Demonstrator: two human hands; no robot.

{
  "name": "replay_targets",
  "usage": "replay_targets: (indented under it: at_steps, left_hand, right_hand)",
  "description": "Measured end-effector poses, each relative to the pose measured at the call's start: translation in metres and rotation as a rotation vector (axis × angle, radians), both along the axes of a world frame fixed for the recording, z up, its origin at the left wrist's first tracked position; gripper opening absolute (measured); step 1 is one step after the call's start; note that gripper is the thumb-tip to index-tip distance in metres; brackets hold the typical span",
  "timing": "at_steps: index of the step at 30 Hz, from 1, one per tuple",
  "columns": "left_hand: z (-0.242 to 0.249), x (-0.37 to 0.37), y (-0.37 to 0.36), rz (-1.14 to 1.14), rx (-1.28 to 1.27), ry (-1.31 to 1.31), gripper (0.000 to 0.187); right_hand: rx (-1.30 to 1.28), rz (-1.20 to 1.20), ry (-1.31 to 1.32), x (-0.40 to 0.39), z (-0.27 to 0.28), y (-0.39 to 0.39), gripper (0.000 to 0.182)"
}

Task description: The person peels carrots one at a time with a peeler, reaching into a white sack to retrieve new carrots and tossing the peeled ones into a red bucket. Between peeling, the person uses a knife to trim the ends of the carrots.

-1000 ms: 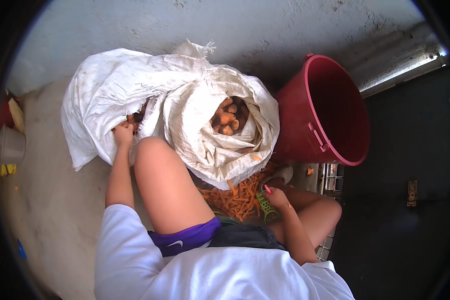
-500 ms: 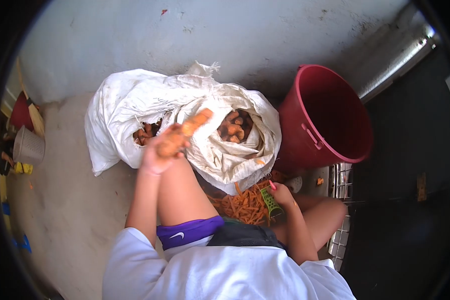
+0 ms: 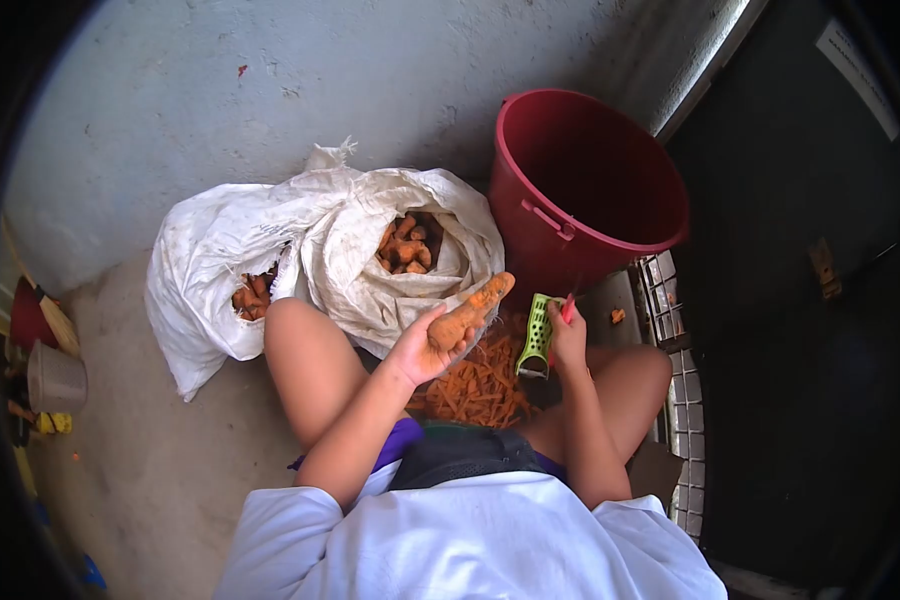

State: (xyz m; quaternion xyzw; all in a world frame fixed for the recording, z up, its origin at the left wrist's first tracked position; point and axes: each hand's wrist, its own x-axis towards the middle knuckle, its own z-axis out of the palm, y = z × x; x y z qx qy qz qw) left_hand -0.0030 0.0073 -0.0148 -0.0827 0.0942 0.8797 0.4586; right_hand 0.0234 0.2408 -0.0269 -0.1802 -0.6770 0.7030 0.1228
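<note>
My left hand (image 3: 422, 345) is closed around the thick end of a large orange carrot (image 3: 470, 312), whose narrower end points up and to the right. To its right, my right hand (image 3: 568, 340) grips a green slotted hand grater (image 3: 536, 335), its flat face toward the carrot but apart from it. A slim red piece (image 3: 568, 307) sticks up from the same fist. Below both hands, between my legs, lies a heap of orange peelings (image 3: 475, 388).
Two white woven sacks, one on the left (image 3: 195, 270) and one on the right (image 3: 340, 270), hold more carrots (image 3: 407, 245). Beside them stands a big red bucket (image 3: 530, 225) near the wall. A metal rack (image 3: 685, 400) runs along my right; a pale basket (image 3: 57, 378) sits far left.
My left hand has brought the carrot from over the sacks down and right, toward the grater. My right hand has lifted the grater higher. The view has shifted to the right.
</note>
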Motion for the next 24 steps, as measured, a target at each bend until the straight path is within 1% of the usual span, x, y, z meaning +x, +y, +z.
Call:
replay_targets:
  at_steps: [1, 2, 4, 6, 7, 10, 12, 13, 16, 19, 22, 24]
  left_hand:
    - [-0.002, 0.003, 0.001, -0.003, -0.08, 0.061, 0.046]
    - [-0.003, 0.006, 0.003, -0.006, -0.159, 0.121, 0.046]
    - [-0.003, 0.007, 0.003, 0.007, -0.318, 0.232, 0.043]
    - [-0.006, 0.004, -0.002, 0.066, -0.403, 0.328, 0.043]
    - [-0.006, 0.002, -0.004, 0.096, -0.445, 0.377, 0.043]
    - [0.005, 0.004, -0.008, 0.125, -0.599, 0.393, 0.045]
    - [0.006, 0.006, -0.008, 0.105, -0.648, 0.393, 0.052]
    - [0.006, 0.007, -0.008, 0.094, -0.673, 0.392, 0.056]
    - [-0.005, 0.01, -0.004, 0.073, -0.675, 0.445, 0.058]
    - [-0.007, 0.014, 0.001, 0.053, -0.714, 0.533, 0.056]
    - [-0.003, 0.015, 0.003, -0.012, -0.831, 0.681, 0.053]
    - [-0.004, 0.017, 0.006, -0.007, -0.815, 0.696, 0.054]
  right_hand:
    - [-0.053, -0.045, 0.036, 0.0, 0.003, -0.002, 0.014]
    - [-0.029, -0.033, 0.034, -0.002, -0.008, 0.002, 0.012]
    - [0.339, 0.086, -0.05, 0.003, 0.0, -0.003, 0.013]
    - [0.743, 0.219, -0.139, 0.01, 0.02, -0.017, 0.017]
    - [0.942, 0.291, -0.236, 0.013, 0.028, -0.026, 0.016]
    - [1.038, 0.414, -0.288, 0.02, 0.024, -0.045, 0.015]
    - [1.074, 0.508, -0.324, 0.023, 0.024, -0.057, 0.015]
    - [1.047, 0.515, -0.333, 0.023, 0.021, -0.061, 0.016]
    - [0.998, 0.517, -0.359, 0.026, 0.01, -0.064, 0.016]
    - [1.038, 0.524, -0.46, 0.025, 0.008, -0.062, 0.02]
    - [1.037, 0.528, -0.482, 0.023, 0.0, -0.056, 0.021]
    - [1.001, 0.487, -0.536, 0.02, -0.006, -0.052, 0.022]
